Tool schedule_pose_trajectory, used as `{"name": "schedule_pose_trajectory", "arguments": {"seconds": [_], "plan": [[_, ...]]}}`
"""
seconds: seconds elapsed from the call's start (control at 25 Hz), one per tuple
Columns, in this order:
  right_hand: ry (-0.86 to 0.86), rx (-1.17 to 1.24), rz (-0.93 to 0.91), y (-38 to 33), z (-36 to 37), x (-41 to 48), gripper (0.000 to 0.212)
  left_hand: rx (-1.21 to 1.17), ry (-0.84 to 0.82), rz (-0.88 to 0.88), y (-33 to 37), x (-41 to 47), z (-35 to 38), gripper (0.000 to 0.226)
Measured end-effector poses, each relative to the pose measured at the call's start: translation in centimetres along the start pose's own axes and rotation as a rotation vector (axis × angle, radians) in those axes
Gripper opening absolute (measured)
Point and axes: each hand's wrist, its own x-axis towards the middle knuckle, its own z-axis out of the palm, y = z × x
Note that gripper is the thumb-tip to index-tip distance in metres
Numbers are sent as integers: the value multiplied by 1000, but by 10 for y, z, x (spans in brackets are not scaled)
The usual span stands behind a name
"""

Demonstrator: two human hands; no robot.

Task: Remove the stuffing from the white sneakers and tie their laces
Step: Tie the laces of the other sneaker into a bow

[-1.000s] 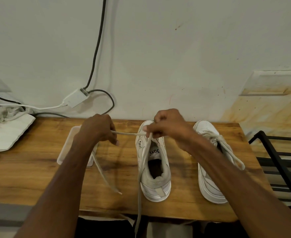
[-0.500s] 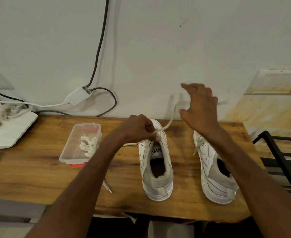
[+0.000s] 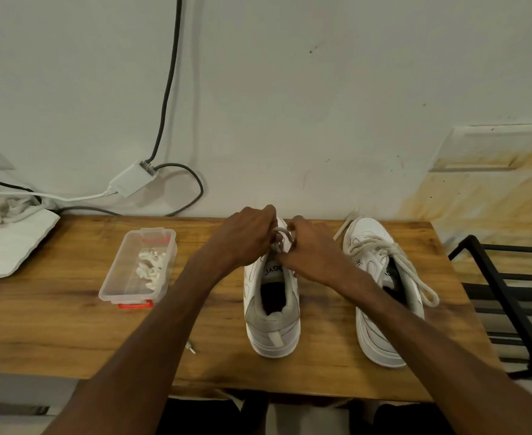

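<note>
Both hands are meeting over the far end of the middle sneaker point(image 3: 272, 312), which is standing on the table point(image 3: 54, 324) with its heel toward the near edge. The left hand point(image 3: 247, 238) is curling its fingers and pinching the lace point(image 3: 281, 236) from the left. The right hand point(image 3: 313, 254) is pinching it from the right, fingers bent and pressed together. A small loop of lace is showing in the gap between the two sets of fingertips, just beyond the tongue. A lace tip point(image 3: 192, 349) is poking out beside the left forearm, lying on the table. The right sneaker point(image 3: 380, 277) is sitting just right of the right wrist, its thick laces lying in loose loops across the top. A clear box point(image 3: 123, 277) is resting left of the hands.
</note>
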Motion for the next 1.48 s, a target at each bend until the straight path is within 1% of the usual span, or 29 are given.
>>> {"name": "schedule_pose_trajectory", "arguments": {"seconds": [0.08, 0.16, 0.24, 0.28, 0.36, 0.48, 0.64, 0.72, 0.8, 0.92, 0.96, 1.0, 1.12, 1.16, 1.2, 1.24, 1.28, 1.32, 1.4, 1.44, 1.48], "plan": [[74, 42, 36, 1, 1, 0, 35, -59, 0, -3, -1, 2, 0, 16], [114, 44, 69, 1, 3, -1, 37, -146, -67, -49, -5, 2, -1, 20], [146, 40, 81, 2, 7, -2, 41, -171, -133, -97, -7, 2, -4, 25], [159, 37, 81, 2, 8, -1, 41, -181, -139, -111, -8, 1, -6, 25], [178, 16, 48, 4, 11, 0, 37, -232, -107, -121, -7, 1, -9, 26], [193, 25, -42, 5, 12, 4, 24, -344, -67, -149, -4, 0, -14, 30], [189, 56, -60, 8, 6, 9, 21, -579, -90, -286, 2, -2, -19, 37], [175, 75, -90, 7, 6, 9, 21, -653, -103, -321, 3, -4, -21, 39], [119, 111, -92, 4, 4, 10, 21, -585, -69, -290, 3, -6, -21, 35], [-66, 186, -8, 2, -1, 13, 29, -350, 70, -156, 5, -6, -19, 21], [-83, 210, 19, 1, -2, 12, 31, -305, 87, -122, 6, -5, -18, 16], [-52, 221, 33, 0, -3, 12, 28, -267, 95, -104, 6, -4, -17, 11], [184, 116, -37, 0, -9, 10, 5, -189, 86, -129, 2, -3, -16, 10], [240, 74, -58, -2, -14, 8, 3, -177, 52, -144, 2, -3, -17, 13], [254, 66, -53, -4, -19, 6, 4, -179, 5, -160, 2, -4, -18, 16], [229, 115, -23, -5, -23, 5, 3, -199, -45, -179, 3, -4, -19, 20], [177, 230, 37, -8, -26, 4, 2, -226, -91, -199, 5, -3, -19, 22], [105, 407, 117, -11, -30, 3, 3, -247, -132, -223, 6, -2, -19, 26], [-72, 893, 260, -15, -42, 4, 3, -242, -188, -266, 6, 1, -18, 34], [-136, 1063, 312, -17, -51, 3, 12, -228, -204, -277, 5, 1, -17, 36], [-128, 1083, 338, -16, -59, 4, 26, -212, -210, -282, 4, 1, -17, 38]]}}
